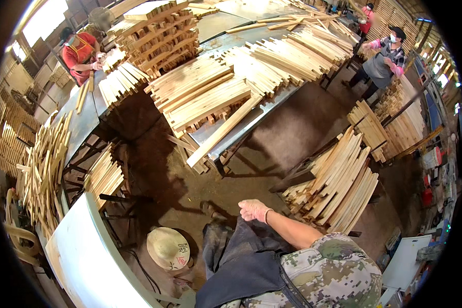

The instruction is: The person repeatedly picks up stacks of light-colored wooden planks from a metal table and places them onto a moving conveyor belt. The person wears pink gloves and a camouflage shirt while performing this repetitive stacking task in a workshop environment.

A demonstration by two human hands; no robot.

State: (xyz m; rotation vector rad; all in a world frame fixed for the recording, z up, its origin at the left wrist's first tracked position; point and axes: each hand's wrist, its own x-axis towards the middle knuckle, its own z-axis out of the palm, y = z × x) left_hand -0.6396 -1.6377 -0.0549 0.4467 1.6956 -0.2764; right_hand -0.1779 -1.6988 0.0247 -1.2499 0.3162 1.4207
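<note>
My right hand (254, 210), in a pale glove, is raised in front of my body with its fingers curled closed. Just below it, a fold of my dark apron (246, 244) rises to a peak by the fingers. Whether the hand grips this cloth or some small thing, I cannot make out. A camouflage sleeve (339, 262) covers my upper right arm, and the forearm is bare. My left hand does not show. To the right of my hand lies a stack of long wooden strips (333, 179).
A metal table (251, 128) ahead carries piled wooden strips (205, 97), one jutting past its corner. A pale hard hat (168, 248) lies on the floor beside a light-blue panel (95, 256). Co-workers stand far left (82, 54) and far right (382, 64).
</note>
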